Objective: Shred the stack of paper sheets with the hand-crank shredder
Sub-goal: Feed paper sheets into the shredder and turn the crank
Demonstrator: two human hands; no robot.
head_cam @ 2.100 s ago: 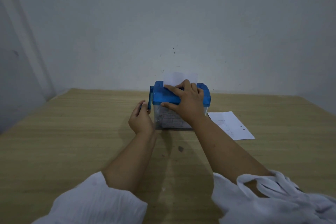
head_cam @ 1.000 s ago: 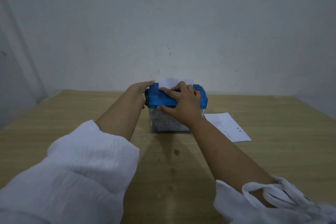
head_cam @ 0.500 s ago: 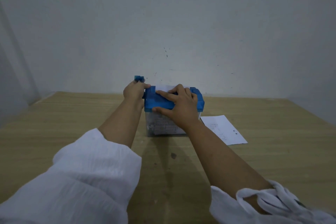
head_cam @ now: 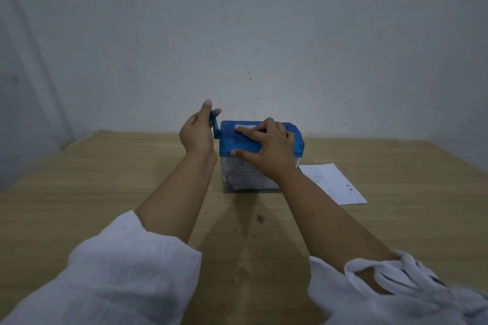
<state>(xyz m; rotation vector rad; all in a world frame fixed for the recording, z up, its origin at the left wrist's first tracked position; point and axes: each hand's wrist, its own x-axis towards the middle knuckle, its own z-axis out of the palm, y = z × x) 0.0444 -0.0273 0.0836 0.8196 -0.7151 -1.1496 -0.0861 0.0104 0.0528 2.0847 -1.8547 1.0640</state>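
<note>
Left hand (head_cam: pixel 196 136) seemingly pinches crank (head_cam: pixel 214 125) beside shredder (head_cam: pixel 237 144).

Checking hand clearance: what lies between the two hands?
In the head view, the crank and the left part of the blue shredder lid lie between the left hand and the right hand.

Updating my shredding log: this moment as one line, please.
left hand grips crank | right hand presses shredder lid | sheet low in slot

Shredder (head_cam: pixel 244 178) on table (head_cam: pixel 105 179) before wall (head_cam: pixel 264 34), crank (head_cam: pixel 214 126) on its left side, paper sheets (head_cam: pixel 332 183) just right.
</note>
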